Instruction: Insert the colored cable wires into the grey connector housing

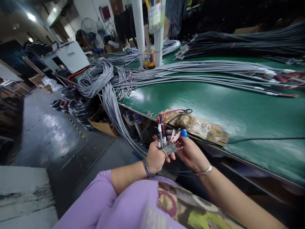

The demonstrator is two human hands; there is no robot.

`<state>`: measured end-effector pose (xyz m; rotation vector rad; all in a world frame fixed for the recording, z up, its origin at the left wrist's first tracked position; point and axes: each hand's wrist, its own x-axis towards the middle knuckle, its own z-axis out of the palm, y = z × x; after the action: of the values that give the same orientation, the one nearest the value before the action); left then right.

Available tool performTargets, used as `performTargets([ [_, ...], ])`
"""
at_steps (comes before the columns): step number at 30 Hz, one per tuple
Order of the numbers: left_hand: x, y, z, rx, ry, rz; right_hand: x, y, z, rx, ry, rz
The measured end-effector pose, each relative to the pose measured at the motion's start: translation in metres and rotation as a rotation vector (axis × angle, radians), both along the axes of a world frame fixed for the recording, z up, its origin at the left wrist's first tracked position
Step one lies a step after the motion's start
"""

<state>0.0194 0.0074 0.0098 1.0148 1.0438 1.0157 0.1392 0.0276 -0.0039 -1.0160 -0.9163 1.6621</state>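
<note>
"Where are the cables in hand?"

"Inside the left hand point(154, 159), its fingers closed around several grey cables point(161, 140). The ends poke out just past those fingers: one stands upright, and a thicker grey end point(169, 149) leans across toward the right hand point(190, 154)."

"What are the right fingers doing?"

"They're just beside the left ones, the thumb capped in blue point(184, 133) next to a pale pink piece point(175, 136). Whether they're pinched on it or apart, I can't tell, nor what it is."

"How much looks done?"

"On these ends, the grey covering seems already off at the tips. Coloured wires point(160, 118) fan out above the left fingers, with a white band point(159, 128) just below them. I'd call the stripping and banding finished there. The wires splay loosely, and I see no finished joint."

"And the others?"

"Beyond the fingers, past the taped cardboard point(216, 132), a long grey bundle point(190, 65) lies on the desk point(214, 105). Its far ends, off to the right, show white bands and bare wires too, so they look about as advanced. A coil point(95, 73) sits beyond the fingers to the left, and I can't make out bands there. How many are left, I couldn't say."
</note>
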Motion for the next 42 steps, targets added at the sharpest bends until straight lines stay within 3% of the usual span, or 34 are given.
performTargets([
  [3,0.002,0.001,-0.003,-0.010,-0.004,0.006,-0.005,0.002,0.002,-0.054,0.137,0.041],
  [17,-0.004,-0.003,-0.006,0.000,-0.012,0.014,0.001,-0.003,-0.006,-0.091,0.218,-0.094],
  [24,-0.018,-0.012,-0.022,0.033,0.032,-0.032,0.020,-0.025,-0.012,-0.114,0.102,0.104],
  [29,-0.022,-0.014,-0.026,0.057,0.097,-0.109,0.019,-0.029,-0.012,-0.056,-0.027,0.067],
  [33,-0.023,-0.014,-0.024,0.024,0.047,-0.188,0.016,-0.029,-0.008,-0.029,0.002,0.130],
  [38,-0.024,-0.014,-0.025,0.013,-0.038,-0.119,0.012,-0.030,-0.002,-0.059,0.007,0.135],
  [42,-0.026,-0.013,-0.027,-0.020,-0.061,-0.164,0.005,-0.030,0.000,-0.074,0.049,0.170],
])
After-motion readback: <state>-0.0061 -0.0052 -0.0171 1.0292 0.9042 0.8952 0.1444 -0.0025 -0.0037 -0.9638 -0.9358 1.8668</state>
